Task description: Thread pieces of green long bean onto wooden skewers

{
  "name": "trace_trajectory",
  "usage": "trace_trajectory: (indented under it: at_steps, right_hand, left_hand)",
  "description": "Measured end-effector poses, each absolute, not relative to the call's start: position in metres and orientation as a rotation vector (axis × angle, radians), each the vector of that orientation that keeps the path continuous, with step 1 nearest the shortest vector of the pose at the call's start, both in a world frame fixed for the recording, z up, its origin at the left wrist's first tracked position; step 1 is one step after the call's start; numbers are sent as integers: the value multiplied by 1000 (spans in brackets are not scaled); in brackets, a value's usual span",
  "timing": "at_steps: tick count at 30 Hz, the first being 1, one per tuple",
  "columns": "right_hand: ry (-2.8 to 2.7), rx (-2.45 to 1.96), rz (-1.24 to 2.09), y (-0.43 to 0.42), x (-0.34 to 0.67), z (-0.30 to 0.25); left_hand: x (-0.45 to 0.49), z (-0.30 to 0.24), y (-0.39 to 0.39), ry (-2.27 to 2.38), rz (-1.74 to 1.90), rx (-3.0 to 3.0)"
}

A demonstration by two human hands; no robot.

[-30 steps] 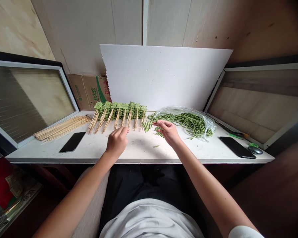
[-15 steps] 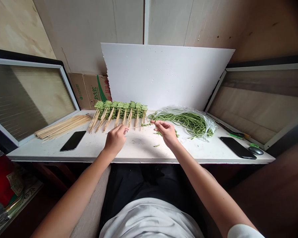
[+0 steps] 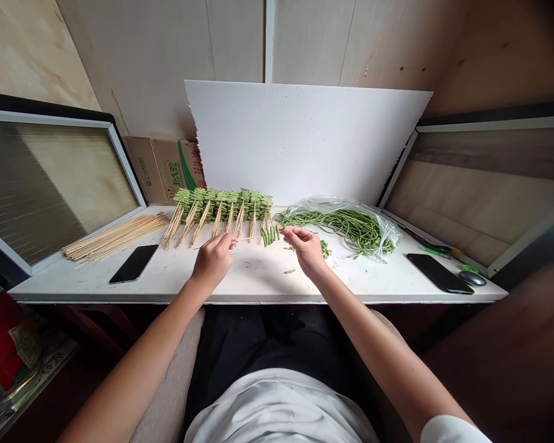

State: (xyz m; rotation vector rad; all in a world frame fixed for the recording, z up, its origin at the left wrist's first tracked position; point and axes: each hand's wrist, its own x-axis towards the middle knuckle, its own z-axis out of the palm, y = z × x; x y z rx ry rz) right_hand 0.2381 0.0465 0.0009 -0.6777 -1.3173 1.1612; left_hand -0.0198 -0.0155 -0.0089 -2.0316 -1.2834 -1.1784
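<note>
My left hand (image 3: pixel 215 255) is closed around the plain end of a thin wooden skewer (image 3: pixel 249 239). Several short green bean pieces (image 3: pixel 270 235) are threaded side by side near the skewer's other end, hanging across it. There my right hand (image 3: pixel 306 247) pinches the tip between thumb and fingers; whether a bean piece is also in that pinch I cannot make out. Under and beside the right hand lies a small heap of cut bean pieces (image 3: pixel 325 249), partly hidden by it. One loose piece (image 3: pixel 290 271) rests nearer the front edge.
Stacked finished bean skewers (image 3: pixel 224 206) stand behind my left hand. Bare skewers (image 3: pixel 115 237) and a phone (image 3: pixel 134 264) lie left. At right are long beans (image 3: pixel 357 227) in a clear plastic bag (image 3: pixel 390 237), another phone (image 3: pixel 438 273) and a dark round object (image 3: pixel 473 279). A white board (image 3: pixel 309 141) stands behind.
The bean pieces on the skewer have turned from lying nearly flat to hanging downward, clearly showing their row. Both hands keep their grip in nearly the same place.
</note>
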Motion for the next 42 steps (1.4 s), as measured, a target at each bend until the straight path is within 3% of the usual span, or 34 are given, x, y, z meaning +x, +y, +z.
trace_trajectory:
  at_steps: [13, 25, 35, 42]
  right_hand:
    - [-1297, -647, 1230, 45, 236, 6]
    - [-2315, -977, 826, 82, 297, 2]
    - [-2468, -985, 896, 85, 285, -20]
    - [-2193, -880, 895, 81, 288, -3]
  left_hand:
    - [-15, -2, -21, -1230, -1236, -1979]
    - [-21, -12, -11, -1397, -1314, -1947]
    - [-21, -13, -9, -1393, -1335, -1987]
    - [-19, -10, -12, -1404, -1325, -1997]
